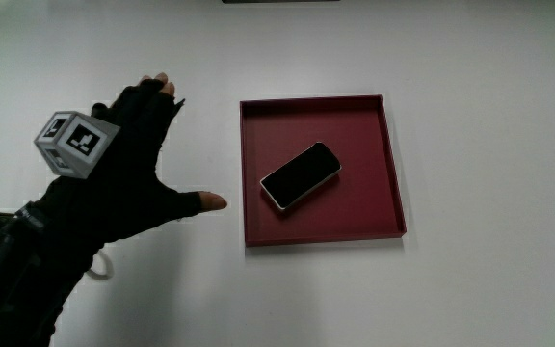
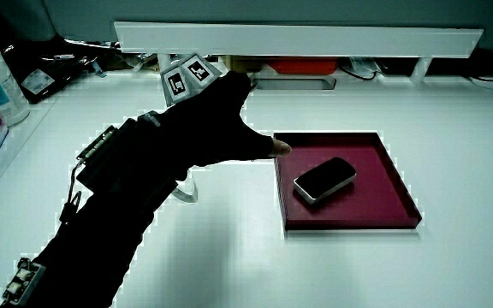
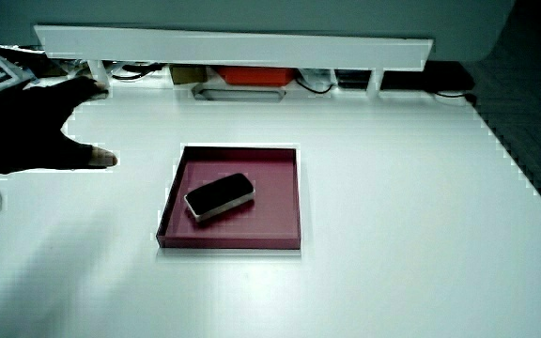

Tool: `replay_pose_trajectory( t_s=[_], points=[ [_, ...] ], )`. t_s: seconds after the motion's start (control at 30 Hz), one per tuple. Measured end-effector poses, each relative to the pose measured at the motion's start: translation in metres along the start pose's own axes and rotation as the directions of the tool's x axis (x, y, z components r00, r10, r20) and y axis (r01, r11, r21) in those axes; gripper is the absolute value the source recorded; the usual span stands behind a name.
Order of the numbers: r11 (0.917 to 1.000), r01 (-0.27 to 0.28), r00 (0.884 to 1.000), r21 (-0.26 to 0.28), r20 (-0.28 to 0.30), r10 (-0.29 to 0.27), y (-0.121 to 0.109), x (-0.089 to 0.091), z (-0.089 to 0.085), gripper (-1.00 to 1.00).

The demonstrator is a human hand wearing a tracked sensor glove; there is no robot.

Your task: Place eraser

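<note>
1. Eraser (image 1: pixel 301 175): flat black slab, pale rim, rounded corners
2. Lies flat, turned diagonal to the tray walls
3. Sits in the dark red square tray (image 1: pixel 374 106), roughly mid-floor, touching no wall; same in both side views (image 2: pixel 324 180) (image 3: pixel 219 196)

light: bright, even | table (image 1: pixel 470 289): washed-out glare | shadows: faint, perhaps overhead source
</note>
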Motion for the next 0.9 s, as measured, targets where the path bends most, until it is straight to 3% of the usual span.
replay_pose_trajectory(
  t_s=[0.07, 0.13, 0.17, 0.2, 0.23, 0.27, 0.3, 0.4, 0.5, 0.57, 0.6, 0.63, 0.7, 0.73, 0.8, 0.83, 0.87, 0.9],
  points=[
    [0.9994, -0.027, 0.999, -0.020, 0.036, 0.028, 0.004, 0.002, -0.005, 0.00],
    [0.9995, 0.027, 0.998, -0.013, 0.052, -0.027, 0.011, 0.000, -0.012, 0.00],
    [0.9992, -0.029, 0.996, -0.029, 0.079, 0.031, 0.012, 0.003, -0.015, 0.00],
    [0.9966, 0.075, 0.985, -0.034, 0.161, -0.068, 0.020, -0.002, -0.023, 0.00],
    [0.9966, -0.055, 0.989, -0.061, 0.132, 0.063, 0.018, 0.007, -0.024, 0.00],
    [0.9993, 0.015, 0.996, -0.033, 0.086, -0.012, 0.024, 0.005, -0.029, 0.00],
    [0.9971, -0.032, 0.992, -0.069, 0.117, 0.040, 0.025, 0.008, -0.033, 0.00],
    [0.9964, -0.035, 0.997, -0.077, 0.068, 0.040, 0.033, 0.013, -0.042, 0.00],
    [0.9968, -0.031, 0.997, -0.074, 0.064, 0.036, 0.041, 0.014, -0.049, 0.00],
    [0.9942, -0.060, 0.994, -0.089, 0.084, 0.067, 0.045, 0.016, -0.055, 0.00],
    [0.9975, 0.005, 0.998, -0.070, 0.062, 0.000, 0.052, 0.008, -0.064, 0.00],
    [0.9958, -0.041, 0.997, -0.081, 0.054, 0.046, 0.052, 0.014, -0.066, 0.00],
    [0.9979, 0.045, 0.998, -0.046, 0.036, -0.043, 0.066, 0.002, -0.084, 0.00],
    [0.9978, -0.017, 1.000, -0.063, 0.019, 0.019, 0.063, 0.011, -0.085, 0.00],
    [0.9955, -0.062, 0.998, -0.072, -0.021, 0.061, 0.066, 0.015, -0.092, 0.00],
    [0.9965, -0.046, 0.999, -0.071, -0.012, 0.045, 0.071, 0.011, -0.100, 0.00],
    [0.9975, -0.035, 0.998, -0.061, -0.045, 0.032, 0.075, 0.010, -0.106, 0.00],
    [0.9952, -0.067, 0.997, -0.071, -0.050, 0.064, 0.075, 0.014, -0.109, 0.00]
  ],
)
